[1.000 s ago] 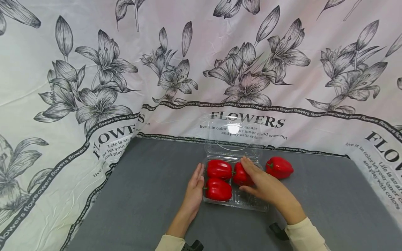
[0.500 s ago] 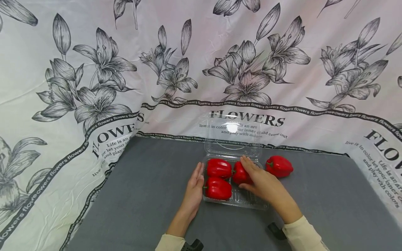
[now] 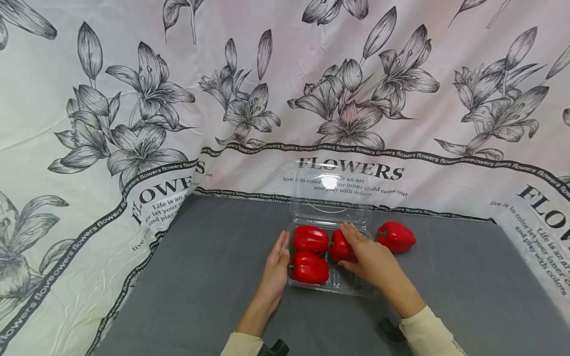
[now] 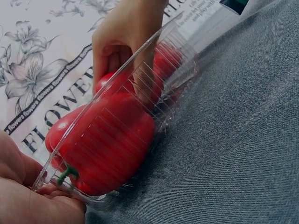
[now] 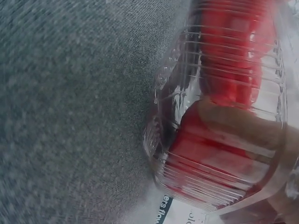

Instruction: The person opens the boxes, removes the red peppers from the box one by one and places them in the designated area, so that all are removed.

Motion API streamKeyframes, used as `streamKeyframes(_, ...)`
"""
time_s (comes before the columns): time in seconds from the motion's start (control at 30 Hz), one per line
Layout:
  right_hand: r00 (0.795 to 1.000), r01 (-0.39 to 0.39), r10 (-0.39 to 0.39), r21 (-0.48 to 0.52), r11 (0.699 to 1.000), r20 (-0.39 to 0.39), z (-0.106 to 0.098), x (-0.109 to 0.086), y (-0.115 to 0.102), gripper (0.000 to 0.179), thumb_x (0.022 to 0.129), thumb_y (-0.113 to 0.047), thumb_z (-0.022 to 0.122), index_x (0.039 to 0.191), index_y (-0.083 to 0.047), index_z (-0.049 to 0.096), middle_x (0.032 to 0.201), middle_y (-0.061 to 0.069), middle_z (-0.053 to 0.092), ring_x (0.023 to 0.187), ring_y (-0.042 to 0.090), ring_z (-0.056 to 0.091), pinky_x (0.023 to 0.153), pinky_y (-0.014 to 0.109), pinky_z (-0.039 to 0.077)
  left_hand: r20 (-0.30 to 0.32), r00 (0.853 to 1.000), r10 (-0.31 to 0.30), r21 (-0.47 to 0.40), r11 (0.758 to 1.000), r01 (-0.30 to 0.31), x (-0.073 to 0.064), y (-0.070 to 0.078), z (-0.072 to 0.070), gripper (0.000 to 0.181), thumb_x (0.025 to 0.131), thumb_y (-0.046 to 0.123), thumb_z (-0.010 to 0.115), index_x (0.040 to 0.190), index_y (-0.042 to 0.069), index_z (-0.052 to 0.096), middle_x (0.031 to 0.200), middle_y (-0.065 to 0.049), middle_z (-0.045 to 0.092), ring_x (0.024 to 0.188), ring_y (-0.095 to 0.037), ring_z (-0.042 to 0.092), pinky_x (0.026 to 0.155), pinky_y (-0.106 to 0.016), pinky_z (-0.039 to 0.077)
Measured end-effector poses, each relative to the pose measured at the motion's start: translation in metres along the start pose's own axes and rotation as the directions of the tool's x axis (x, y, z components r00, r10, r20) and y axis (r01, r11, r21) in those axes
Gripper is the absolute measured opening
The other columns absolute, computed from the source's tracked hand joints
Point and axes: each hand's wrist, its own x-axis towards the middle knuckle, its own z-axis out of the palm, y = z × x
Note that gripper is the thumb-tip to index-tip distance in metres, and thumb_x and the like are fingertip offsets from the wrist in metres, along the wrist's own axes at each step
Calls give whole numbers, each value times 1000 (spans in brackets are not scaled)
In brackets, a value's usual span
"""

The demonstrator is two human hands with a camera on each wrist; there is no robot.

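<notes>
A clear plastic clamshell container lies on the grey surface with its lid raised at the back. Two red bell peppers, a back one and a front one, fill its left half. My left hand holds the container's left side, its thumb and fingers at the rim in the left wrist view. Inside the back right, my right hand grips a third bell pepper, partly covered by the fingers. Through the plastic wall, the right wrist view shows the thumb against this pepper.
Another red bell pepper lies on the grey cloth just right of the container. White fabric printed with flowers hangs behind and along both sides, close behind the raised lid.
My right wrist has shifted very slightly left while the hand stays on the third bell pepper. The left hand and the container have held still.
</notes>
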Motion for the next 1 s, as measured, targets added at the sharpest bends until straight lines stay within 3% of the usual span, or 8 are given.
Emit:
streamKeyframes(0.3,999,16,-17,-18,1000,-35,-1,0,1,97,75,-30,97,155,-3,50,150,24,57,101,41,76,76,51,65,-6,1000,-5,5,1000,5,0,0,1,61,115,13,40,171,12,16,175,-3,24,163,-27,16,130,-53,15)
streamKeyframes(0.63,999,12,-13,-16,1000,-44,-5,0,-1,97,76,-29,97,156,-3,49,151,24,57,113,42,73,81,54,64,-13,1000,2,-9,1000,-2,-1,0,1,60,114,11,39,170,10,16,175,-4,25,163,-28,17,130,-52,16)
streamKeyframes(1.0,998,-3,5,30,1000,-65,-14,1,-4,97,74,-25,98,156,-5,49,149,25,59,103,41,76,80,54,64,-20,1000,-1,-5,1000,1,1,-1,0,61,114,13,40,170,12,18,175,-4,26,163,-28,18,130,-51,18)
